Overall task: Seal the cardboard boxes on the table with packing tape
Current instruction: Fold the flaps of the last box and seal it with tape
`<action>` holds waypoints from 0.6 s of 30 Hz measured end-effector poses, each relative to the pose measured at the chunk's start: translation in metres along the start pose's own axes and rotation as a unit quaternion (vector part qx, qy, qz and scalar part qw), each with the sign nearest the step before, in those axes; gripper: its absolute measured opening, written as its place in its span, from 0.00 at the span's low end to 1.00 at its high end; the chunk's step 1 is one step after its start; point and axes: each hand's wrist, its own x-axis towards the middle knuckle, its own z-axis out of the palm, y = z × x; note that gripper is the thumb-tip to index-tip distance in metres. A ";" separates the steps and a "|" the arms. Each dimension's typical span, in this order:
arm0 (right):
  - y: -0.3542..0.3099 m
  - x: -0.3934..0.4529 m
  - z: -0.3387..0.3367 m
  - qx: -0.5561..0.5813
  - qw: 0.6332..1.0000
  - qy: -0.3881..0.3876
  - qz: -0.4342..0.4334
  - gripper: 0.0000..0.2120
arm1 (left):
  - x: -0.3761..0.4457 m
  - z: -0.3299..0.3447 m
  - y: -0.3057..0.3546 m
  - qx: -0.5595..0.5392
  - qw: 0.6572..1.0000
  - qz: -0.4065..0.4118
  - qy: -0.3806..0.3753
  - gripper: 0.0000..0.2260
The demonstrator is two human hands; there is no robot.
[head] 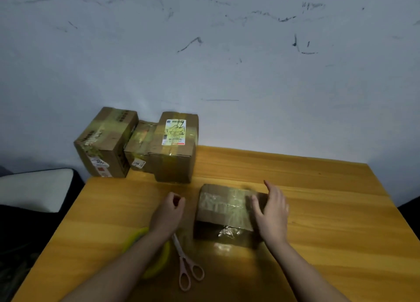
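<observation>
Right hand [270, 213] flat, fingers straight, pressing tape onto small box [223, 207], likely smoothing seal. Left hand [169, 210] loosely curled beside it, apparently empty. Scissors [186, 265] near on tabletop [318, 210].

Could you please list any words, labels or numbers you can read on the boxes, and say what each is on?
None can be read.
White shipping label on the tall brown cardboard box: handwriting and barcode, blurred.
Small stickers on the left cardboard box: too small.
Low taped cardboard box in front: no text visible.
</observation>
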 end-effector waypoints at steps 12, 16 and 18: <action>-0.123 -0.084 0.096 -0.028 0.939 -0.220 -0.263 0.14 | -0.059 -0.031 -0.104 0.470 0.842 0.168 -0.207 0.33; -0.138 -0.092 0.100 -0.053 0.937 -0.242 -0.247 0.10 | -0.063 -0.022 -0.114 0.482 0.845 0.176 -0.151 0.25; -0.135 -0.089 0.101 -0.043 0.942 -0.308 -0.122 0.11 | -0.061 -0.025 -0.113 0.448 0.862 0.190 -0.143 0.23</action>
